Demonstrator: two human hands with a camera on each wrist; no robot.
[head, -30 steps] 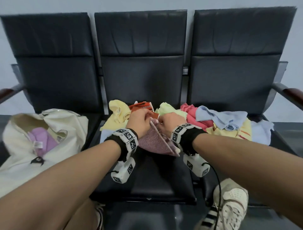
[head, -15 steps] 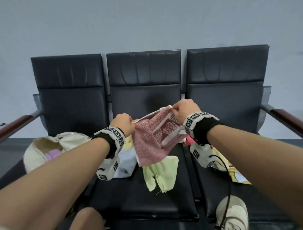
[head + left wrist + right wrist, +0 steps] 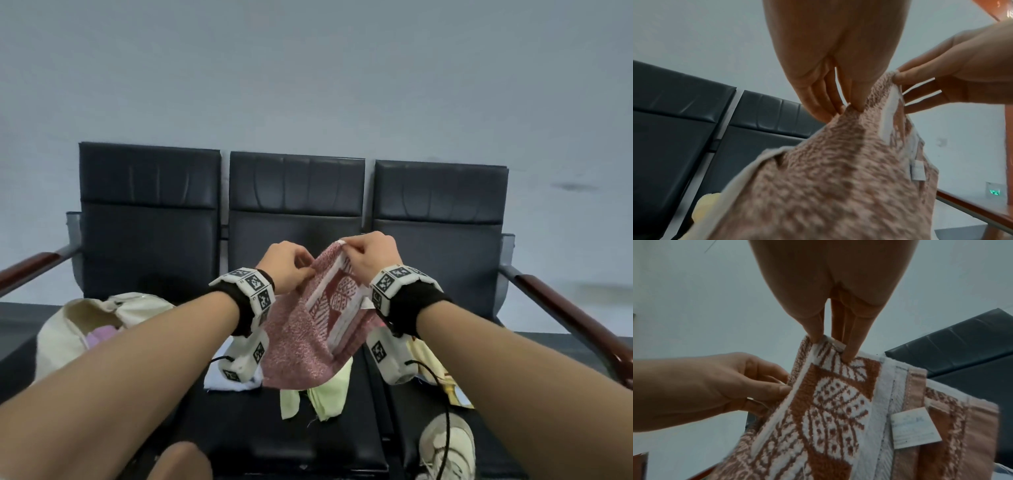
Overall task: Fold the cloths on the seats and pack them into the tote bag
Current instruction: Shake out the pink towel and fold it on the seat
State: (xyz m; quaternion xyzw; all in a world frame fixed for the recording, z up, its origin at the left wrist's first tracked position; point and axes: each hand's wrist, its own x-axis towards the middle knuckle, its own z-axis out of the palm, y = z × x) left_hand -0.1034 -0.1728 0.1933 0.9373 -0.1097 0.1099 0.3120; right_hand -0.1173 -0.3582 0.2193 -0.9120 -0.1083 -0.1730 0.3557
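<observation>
Pink patterned cloth hangs above the middle black seat, before a grey wall. Left hand and right hand each pinch its top edge. The tote bag sits left, apparently holding something lilac.

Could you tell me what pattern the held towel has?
White leaf motifs on reddish-brown towel; right wrist view shows it best.
</observation>
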